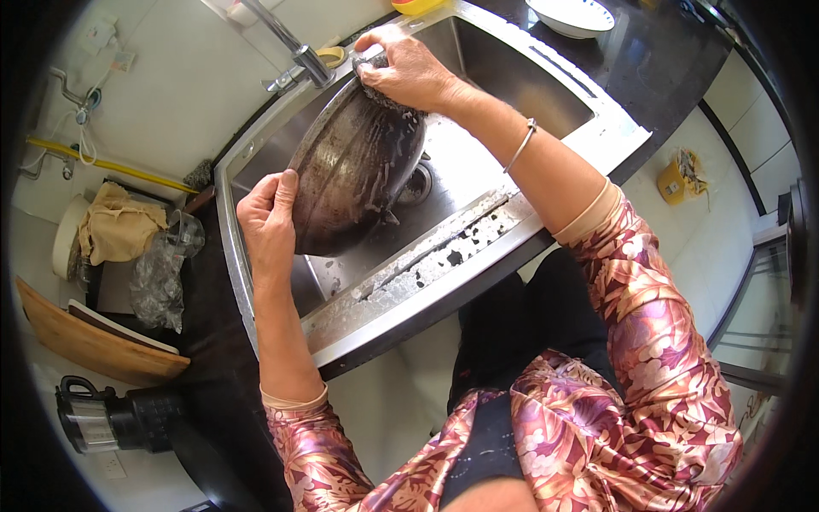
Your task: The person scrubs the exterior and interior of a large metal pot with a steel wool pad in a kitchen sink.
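A dark, stained metal wok (352, 173) is held tilted on its side above the basin of a stainless steel sink (499, 153). My left hand (272, 208) grips its near-left rim, thumb on the outer surface. At the far rim my right hand (406, 70) pinches a grey steel-wool scourer (377, 89) against the wok. Suds streak the wok's outer side. Below it, partly covered, is the sink drain (417, 184). The wok's inner side faces away and is hidden.
A chrome faucet (310, 61) stands behind the sink. On the left counter are a plastic bag (157, 288), a tan cloth (118, 224), a wooden cutting board (102, 339) and a blender (115, 416). A white bowl (572, 16) sits at the far right; a yellow bin (675, 182) is on the floor.
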